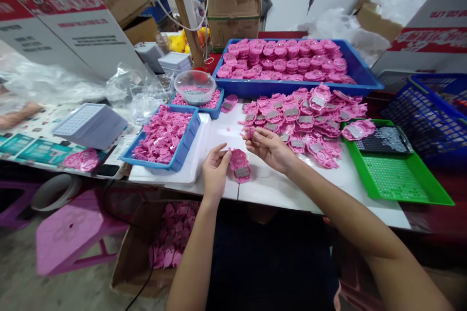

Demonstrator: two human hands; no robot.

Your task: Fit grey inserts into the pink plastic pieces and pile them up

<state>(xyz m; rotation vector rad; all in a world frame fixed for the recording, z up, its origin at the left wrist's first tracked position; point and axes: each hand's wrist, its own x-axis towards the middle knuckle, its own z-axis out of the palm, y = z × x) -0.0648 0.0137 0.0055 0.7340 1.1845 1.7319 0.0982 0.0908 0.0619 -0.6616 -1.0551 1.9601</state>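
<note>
My left hand [215, 172] grips a pink plastic shell [240, 165] with a grey insert, held just above the near edge of the white table [255, 189]. My right hand [270, 148] hovers just to the right of it, its fingertips pinched on a small pink piece [249, 132]. A heap of pink shells with grey inserts [302, 118] lies right behind my right hand. A blue tray of loose pink parts [163, 137] stands to the left of my left hand.
A large blue tray of stacked pink pieces [292, 60] sits at the back. A clear bowl [194, 86] rests on a small blue tray. A green tray [397, 174] and blue basket [430, 111] are at right. Below the table stand a cardboard box of pink parts [164, 243] and a pink stool [73, 233].
</note>
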